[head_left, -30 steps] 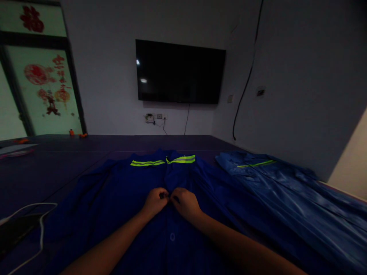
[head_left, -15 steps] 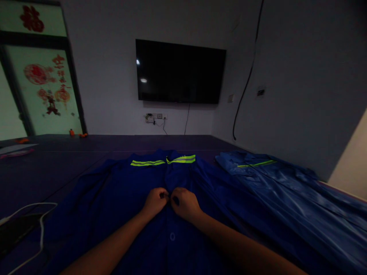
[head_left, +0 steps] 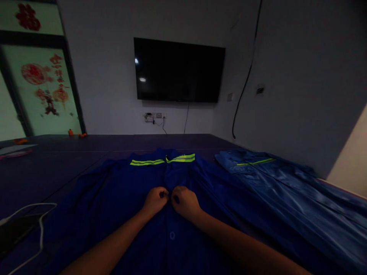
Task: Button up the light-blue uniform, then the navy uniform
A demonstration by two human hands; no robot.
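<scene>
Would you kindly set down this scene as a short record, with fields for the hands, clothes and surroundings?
Left hand: pinching the front of the dark blue jacket
Right hand: pinching the same front, close beside the left
Button: visible below the hands
Other clothing: lighter blue garment, lying to the right
Background: black television on the wall
Lower left: white cable

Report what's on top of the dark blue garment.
On the dark blue garment: left hand and right hand, close together at its front, and yellow-green stripes. What the hands cover is hidden.
</scene>
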